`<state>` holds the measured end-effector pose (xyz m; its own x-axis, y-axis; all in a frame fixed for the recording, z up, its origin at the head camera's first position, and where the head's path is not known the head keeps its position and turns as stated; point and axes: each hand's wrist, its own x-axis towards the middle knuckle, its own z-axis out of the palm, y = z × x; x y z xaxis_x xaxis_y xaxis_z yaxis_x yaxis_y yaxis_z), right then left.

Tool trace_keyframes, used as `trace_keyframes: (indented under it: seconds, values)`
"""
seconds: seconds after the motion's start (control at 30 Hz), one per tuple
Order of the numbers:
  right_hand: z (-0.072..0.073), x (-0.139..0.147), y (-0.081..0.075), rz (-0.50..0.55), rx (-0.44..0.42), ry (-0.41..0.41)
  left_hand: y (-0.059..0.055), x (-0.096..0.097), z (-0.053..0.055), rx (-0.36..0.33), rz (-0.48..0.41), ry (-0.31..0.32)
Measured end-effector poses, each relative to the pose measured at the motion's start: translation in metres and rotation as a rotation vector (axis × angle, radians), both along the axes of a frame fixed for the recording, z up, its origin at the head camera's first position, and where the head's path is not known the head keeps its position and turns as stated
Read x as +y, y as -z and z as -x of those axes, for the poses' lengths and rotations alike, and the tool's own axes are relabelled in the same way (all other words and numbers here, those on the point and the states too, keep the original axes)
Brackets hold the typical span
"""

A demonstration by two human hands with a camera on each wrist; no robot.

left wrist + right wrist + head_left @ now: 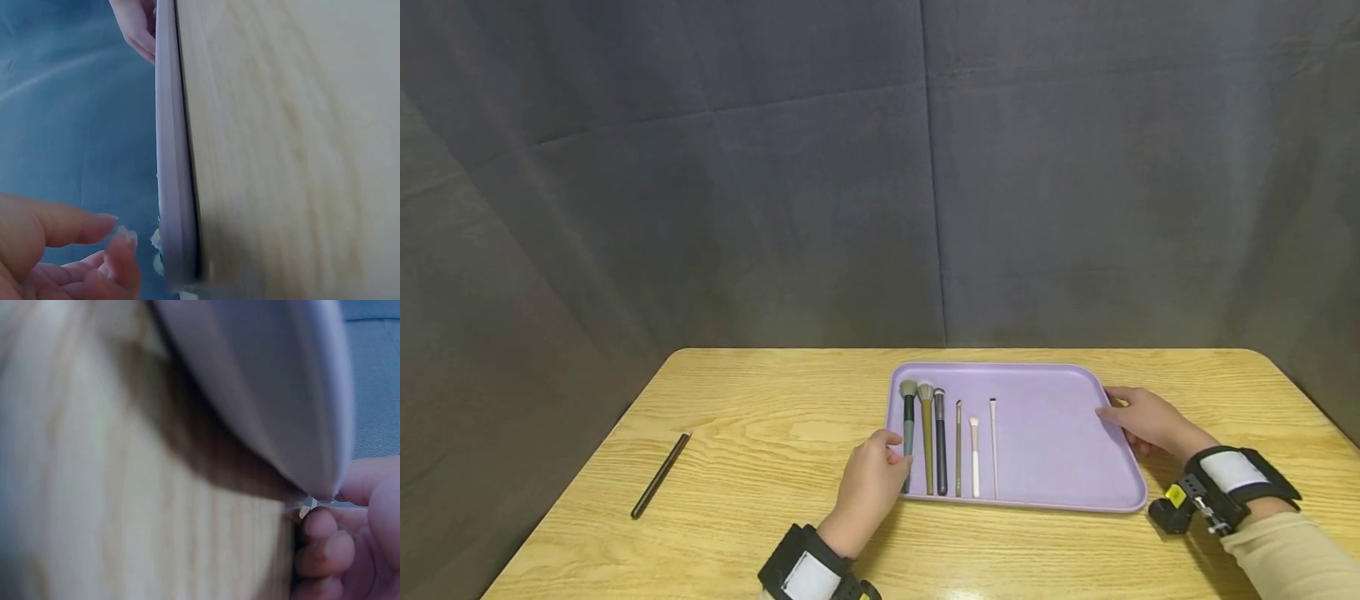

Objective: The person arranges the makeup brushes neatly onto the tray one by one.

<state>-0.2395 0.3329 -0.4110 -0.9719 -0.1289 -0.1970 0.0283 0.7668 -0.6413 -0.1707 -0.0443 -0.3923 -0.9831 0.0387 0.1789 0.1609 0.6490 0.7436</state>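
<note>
A lilac tray point(1052, 442) lies on the table with several makeup brushes set side by side in its left half. My right hand point(1157, 421) grips the tray's right edge, thumb at the rim and fingers underneath. At the left edge my left hand point(868, 483) is by the green-handled brush point(908, 429), fingers loosely bent; in the left wrist view nothing shows between its fingertips. To the right of that brush lie an olive brush point(927, 442), a dark brush point(941, 442), a thin brown brush point(958, 450), a short white brush point(975, 458) and a thin white one point(994, 450).
One black brush point(660, 477) lies apart on the wooden table point(760, 417), off to the left. Behind the table's far edge hangs a grey curtain point(820, 208). Both wrists wear black straps with small cameras.
</note>
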Motion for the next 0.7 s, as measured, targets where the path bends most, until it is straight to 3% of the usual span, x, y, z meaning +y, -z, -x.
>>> trace_keyframes:
  seconds: [0.7]
  values:
    - [0.001, 0.001, 0.000, 0.001, -0.019, 0.002, -0.004, -0.034, -0.001, -0.052, 0.006, -0.044]
